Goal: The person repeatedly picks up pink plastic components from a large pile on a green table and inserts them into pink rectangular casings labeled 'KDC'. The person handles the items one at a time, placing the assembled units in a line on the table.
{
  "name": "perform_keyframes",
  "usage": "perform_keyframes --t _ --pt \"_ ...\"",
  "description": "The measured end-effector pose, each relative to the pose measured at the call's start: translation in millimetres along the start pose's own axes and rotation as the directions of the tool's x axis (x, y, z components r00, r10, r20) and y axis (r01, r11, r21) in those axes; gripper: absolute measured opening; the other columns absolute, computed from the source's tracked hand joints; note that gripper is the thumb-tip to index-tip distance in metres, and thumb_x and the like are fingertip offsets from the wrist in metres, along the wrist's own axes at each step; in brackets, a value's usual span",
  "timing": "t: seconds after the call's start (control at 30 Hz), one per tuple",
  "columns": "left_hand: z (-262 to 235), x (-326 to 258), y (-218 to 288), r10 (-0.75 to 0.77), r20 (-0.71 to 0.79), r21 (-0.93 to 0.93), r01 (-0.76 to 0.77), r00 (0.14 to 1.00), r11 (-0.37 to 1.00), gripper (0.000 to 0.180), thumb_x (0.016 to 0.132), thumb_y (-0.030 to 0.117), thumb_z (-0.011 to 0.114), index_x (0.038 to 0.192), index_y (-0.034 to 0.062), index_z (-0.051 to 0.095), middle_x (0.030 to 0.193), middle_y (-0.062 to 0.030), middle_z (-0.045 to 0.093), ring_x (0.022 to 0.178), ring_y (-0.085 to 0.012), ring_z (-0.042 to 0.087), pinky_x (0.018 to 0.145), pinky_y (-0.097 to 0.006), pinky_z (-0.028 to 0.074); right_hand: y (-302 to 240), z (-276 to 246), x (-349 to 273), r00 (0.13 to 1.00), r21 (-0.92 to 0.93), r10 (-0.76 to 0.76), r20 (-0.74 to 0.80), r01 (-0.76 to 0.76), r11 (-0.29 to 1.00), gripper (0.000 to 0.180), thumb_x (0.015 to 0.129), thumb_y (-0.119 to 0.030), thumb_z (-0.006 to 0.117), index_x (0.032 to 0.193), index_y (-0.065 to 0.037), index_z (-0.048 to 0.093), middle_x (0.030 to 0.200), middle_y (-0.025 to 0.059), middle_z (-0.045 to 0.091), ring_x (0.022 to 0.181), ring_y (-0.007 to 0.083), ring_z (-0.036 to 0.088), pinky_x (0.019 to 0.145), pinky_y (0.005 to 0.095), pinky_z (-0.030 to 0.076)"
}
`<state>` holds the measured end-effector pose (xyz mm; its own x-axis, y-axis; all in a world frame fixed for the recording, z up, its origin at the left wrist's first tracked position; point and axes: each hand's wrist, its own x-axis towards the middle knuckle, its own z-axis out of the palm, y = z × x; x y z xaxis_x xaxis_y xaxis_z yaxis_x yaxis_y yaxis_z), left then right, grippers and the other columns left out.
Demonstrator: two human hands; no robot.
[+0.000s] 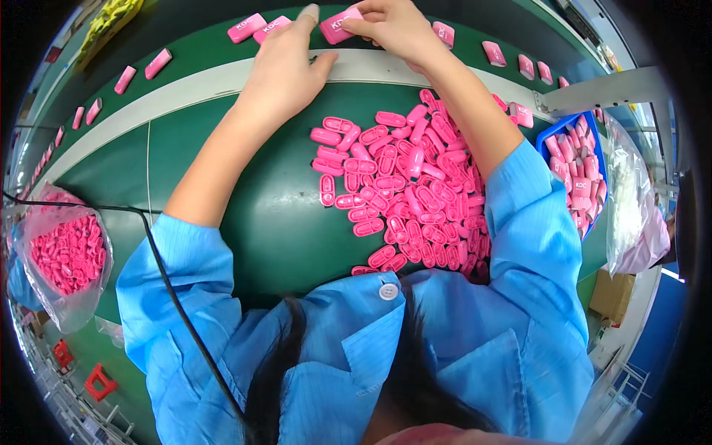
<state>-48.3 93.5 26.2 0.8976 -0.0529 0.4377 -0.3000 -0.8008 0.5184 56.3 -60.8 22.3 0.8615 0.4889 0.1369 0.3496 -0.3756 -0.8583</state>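
Observation:
My right hand [394,28] pinches a small pink rounded block with white lettering [335,27] above the far green belt [194,46]. My left hand [285,65] reaches over the pale rail with its fingers stretched and its thumb apart. Beside its fingers lies another pink block [271,27], partly covered by the hand; whether they touch I cannot tell. A further pink block [245,28] sits just to the left. Between my forearms, a large heap of glossy pink oval shells [400,182] spreads over the green table [274,200].
Pink blocks stand spaced along the belt on both sides. At the right, a blue bin [544,138] holds more pink blocks, near a clear plastic bag [627,193]. A bag of pink parts [68,256] stands left. A black cable [159,259] crosses my left sleeve.

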Motion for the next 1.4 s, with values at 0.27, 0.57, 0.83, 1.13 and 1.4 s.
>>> perform_keyframes --t 0.27,0.57,0.83,1.13,1.4 --pt "-7.0 -63.2 23.1 0.236 0.259 0.029 -0.252 0.937 0.967 0.015 0.081 0.007 0.057 0.094 0.0005 0.06 0.087 -0.0126 0.055 0.086 -0.0299 0.057 0.075 -0.038 0.05 14.1 1.5 32.6 0.952 -0.609 -0.252 -0.176 0.096 0.787 0.031 0.079 -0.025 0.063 0.092 0.003 0.065 0.088 0.0225 0.065 0.091 0.036 0.062 0.081 0.0431 0.048" --pt "26.4 -13.6 -3.9 0.113 0.066 -0.066 -0.109 0.991 0.992 0.014 0.081 0.007 0.057 0.092 0.0008 0.064 0.08 -0.0158 0.056 0.078 -0.032 0.059 0.072 -0.039 0.048 -8.1 -9.5 -2.4 0.963 -0.282 -0.235 -0.131 0.191 0.94 0.018 0.08 -0.015 0.066 0.075 0.001 0.06 0.068 0.014 0.064 0.064 0.0243 0.064 0.059 0.036 0.049" --pt "13.5 -7.0 9.6 0.028 0.157 -0.043 -0.022 0.987 0.999 0.019 0.08 0.014 0.062 0.091 0.0002 0.067 0.087 -0.0199 0.062 0.082 -0.0352 0.061 0.075 -0.041 0.049 -2.5 -29.5 -59.4 0.985 0.156 0.05 -0.162 -0.024 0.988 0.019 0.089 -0.016 0.06 0.079 -0.002 0.053 0.066 0.0022 0.059 0.055 0.0051 0.052 0.048 0.0205 0.042" --pt "23.5 -1.4 20.2 0.017 0.318 0.021 -0.026 0.948 0.999 0.026 0.077 0.014 0.064 0.099 0.0008 0.066 0.084 -0.0186 0.064 0.072 -0.0324 0.063 0.069 -0.04 0.049 10.1 -24.0 -68.8 0.99 0.432 0.117 0.074 -0.138 0.891 0.019 0.087 -0.007 0.06 0.096 -0.006 0.043 0.077 0.005 0.062 0.055 0.0069 0.055 0.048 0.02 0.045" --pt "20.6 4.7 4.6 -0.233 0.411 -0.757 0.473 0.881 0.451 0.034 0.087 0.012 0.061 0.119 -0.0001 0.056 0.099 -0.0081 0.064 0.085 -0.013 0.063 0.075 -0.024 0.053 15.8 -29.2 -69.8 0.983 0.466 0.161 0.084 -0.181 0.866 0.035 0.084 -0.013 0.066 0.114 0.002 0.056 0.099 0.0087 0.065 0.085 0.0129 0.065 0.073 0.0225 0.053"
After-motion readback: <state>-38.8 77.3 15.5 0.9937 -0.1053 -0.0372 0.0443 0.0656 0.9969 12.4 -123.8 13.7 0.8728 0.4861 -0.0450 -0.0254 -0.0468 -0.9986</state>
